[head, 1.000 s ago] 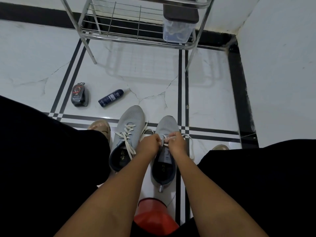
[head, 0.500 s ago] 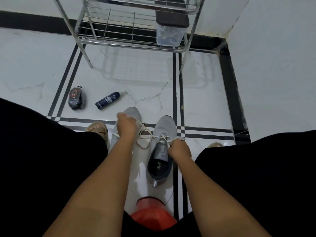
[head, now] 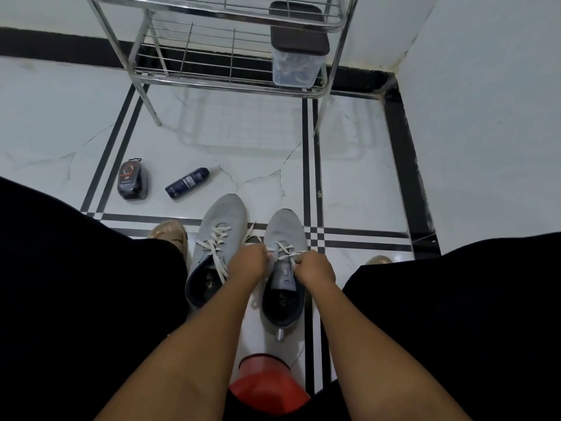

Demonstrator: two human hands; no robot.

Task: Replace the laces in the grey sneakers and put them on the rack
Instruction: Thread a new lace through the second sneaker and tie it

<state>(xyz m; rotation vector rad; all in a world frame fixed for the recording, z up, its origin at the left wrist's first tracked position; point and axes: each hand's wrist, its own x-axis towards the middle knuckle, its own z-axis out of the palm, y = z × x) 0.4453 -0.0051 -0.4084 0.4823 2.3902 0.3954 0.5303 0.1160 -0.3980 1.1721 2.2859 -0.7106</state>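
Two grey sneakers stand side by side on the floor (head: pixel 249 165) between the seated person's knees, toes pointing toward the rack (head: pixel 230 83). The left sneaker (head: pixel 221 220) is already laced in a cream zigzag, with loose ends trailing into its collar. Over the right sneaker (head: pixel 285 229) both hands are busy: the left hand (head: pixel 247 262) and the right hand (head: pixel 314 267) each have their grip closed on the white lace (head: pixel 287 252), which runs taut between them at the eyelets.

The lace looks flat, limp and light, so I'd say it is best pinched near its tip for threading. The knit uppers seem soft and will likely give under pressure; for carrying, the firmer heel collar looks the safer place to hold.

The floor is glossy white tile with black stripes and a few hairline cracks, likely slick. A dark bottle (head: pixel 187 182) lies on its side and a small dark pack (head: pixel 133 180) sits nearby. The wire rack stands close ahead against the wall, with a lidded clear box (head: pixel 296 56) on its lower shelf. A red stool edge (head: pixel 268 390) shows below.
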